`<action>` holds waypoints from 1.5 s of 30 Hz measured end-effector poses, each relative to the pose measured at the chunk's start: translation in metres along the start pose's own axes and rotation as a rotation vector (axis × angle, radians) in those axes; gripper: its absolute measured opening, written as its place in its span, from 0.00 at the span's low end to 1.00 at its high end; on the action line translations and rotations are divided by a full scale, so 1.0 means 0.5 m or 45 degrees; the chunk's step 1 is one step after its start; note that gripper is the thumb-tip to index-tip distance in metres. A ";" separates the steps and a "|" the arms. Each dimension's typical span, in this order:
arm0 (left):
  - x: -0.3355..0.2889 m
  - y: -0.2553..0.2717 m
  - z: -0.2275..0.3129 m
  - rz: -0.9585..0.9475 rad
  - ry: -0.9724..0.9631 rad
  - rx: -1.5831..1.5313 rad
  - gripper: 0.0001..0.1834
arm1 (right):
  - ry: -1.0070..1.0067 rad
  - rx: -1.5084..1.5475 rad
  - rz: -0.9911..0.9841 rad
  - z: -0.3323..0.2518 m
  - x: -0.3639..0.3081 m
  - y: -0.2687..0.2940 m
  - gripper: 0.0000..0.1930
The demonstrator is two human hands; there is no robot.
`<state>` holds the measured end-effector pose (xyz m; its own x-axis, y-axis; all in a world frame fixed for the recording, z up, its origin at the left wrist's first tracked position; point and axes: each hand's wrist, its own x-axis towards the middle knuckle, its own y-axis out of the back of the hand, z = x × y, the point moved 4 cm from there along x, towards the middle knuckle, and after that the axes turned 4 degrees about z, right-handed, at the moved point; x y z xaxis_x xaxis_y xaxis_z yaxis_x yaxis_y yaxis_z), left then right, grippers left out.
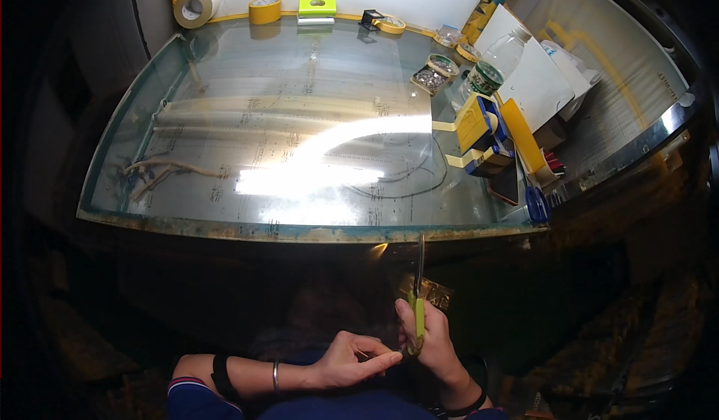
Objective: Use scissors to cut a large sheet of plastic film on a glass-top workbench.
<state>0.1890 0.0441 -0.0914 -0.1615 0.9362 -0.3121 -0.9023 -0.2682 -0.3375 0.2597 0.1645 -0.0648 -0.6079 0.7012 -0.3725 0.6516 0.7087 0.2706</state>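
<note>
Below the front edge of the glass table, my right hand is closed round a pair of scissors with yellow-green handles. Their long metal blades point away from me, the tips reaching the table's edge. Just left of it, my left hand has its thumb and fingers pinched together close to the scissors' handle end. Something small and thin seems to be between those fingers, too small to make out. A crinkled, shiny piece of clear film shows behind my right hand.
The glass-topped table lies ahead, with strong glare. At its right stand a yellow-and-blue tape dispenser, blue-handled scissors, a tub of small metal pieces and a clear jar. Tape rolls and a green hole punch line the back.
</note>
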 end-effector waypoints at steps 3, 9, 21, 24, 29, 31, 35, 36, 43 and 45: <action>-0.006 -0.007 -0.004 -0.012 -0.031 0.029 0.11 | 0.013 -0.002 0.026 0.011 0.008 0.007 0.17; -0.011 -0.015 -0.013 -0.005 -0.075 0.015 0.11 | -0.011 -0.052 0.005 0.009 0.009 0.011 0.13; -0.018 -0.026 -0.035 -0.051 -0.076 0.107 0.11 | 0.106 -0.011 0.069 0.009 0.021 0.019 0.17; -0.017 -0.026 -0.038 -0.072 -0.092 0.114 0.11 | 0.039 -0.013 0.069 0.001 0.019 0.019 0.17; -0.020 -0.028 -0.038 -0.080 -0.084 0.129 0.12 | -0.071 0.046 0.035 -0.004 0.013 0.020 0.14; -0.020 -0.029 -0.044 -0.097 -0.072 0.175 0.13 | 0.000 0.015 0.051 -0.003 0.019 0.023 0.13; -0.022 -0.031 -0.042 -0.134 -0.048 0.253 0.12 | 0.158 -0.022 0.107 -0.001 0.037 0.028 0.13; -0.022 -0.031 -0.044 -0.138 -0.052 0.257 0.12 | 0.181 -0.020 0.118 -0.002 0.039 0.030 0.13; -0.023 -0.033 -0.045 -0.144 -0.022 0.270 0.14 | -0.002 0.123 0.093 -0.025 0.029 0.030 0.16; -0.021 -0.034 -0.050 -0.158 -0.015 0.284 0.14 | 0.076 0.060 0.112 -0.025 0.035 0.032 0.14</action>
<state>0.2160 0.0329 -0.1048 -0.0475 0.9617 -0.2700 -0.9812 -0.0956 -0.1678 0.2538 0.1891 -0.0558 -0.5722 0.7651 -0.2954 0.7235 0.6405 0.2576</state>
